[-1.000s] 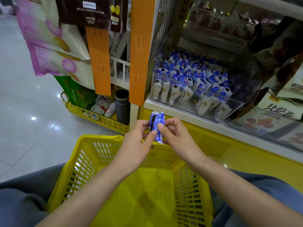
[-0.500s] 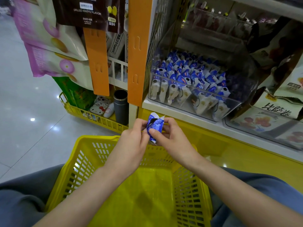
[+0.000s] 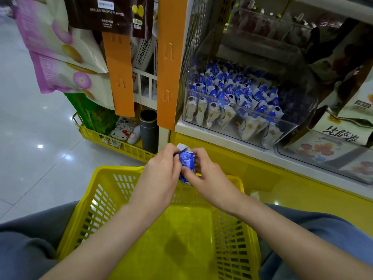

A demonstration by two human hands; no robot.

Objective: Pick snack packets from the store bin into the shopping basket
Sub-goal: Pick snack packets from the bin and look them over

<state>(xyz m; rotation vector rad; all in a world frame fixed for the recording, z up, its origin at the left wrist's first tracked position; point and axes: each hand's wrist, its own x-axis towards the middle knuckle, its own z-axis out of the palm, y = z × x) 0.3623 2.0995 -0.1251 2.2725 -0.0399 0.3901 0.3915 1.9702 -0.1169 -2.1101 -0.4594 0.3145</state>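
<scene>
Hovering over the far rim of the yellow slatted plastic basket [image 3: 113,169], nothing visible in it yet: left hand [image 3: 159,170] pinches the small blue-and-white foil snack packet [image 3: 187,162], right hand [image 3: 210,176] grips its other side. Vs a sec ago it's scrunched up + a bit lower, so prob about to drop in. Print unreadable, fingertips behind it hidden; clear plastic store bin [image 3: 222,134] goes dark on its right.

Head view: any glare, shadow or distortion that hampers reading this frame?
Head view: lights glint off the glossy pale floor; a soft dark shadow lies inside the yellow plastic basket; the white shelf edge bows slightly from the wide-angle lens; the upper right shelves are dim; the crinkled blue-and-white snack packet is reasonably sharp.
</scene>
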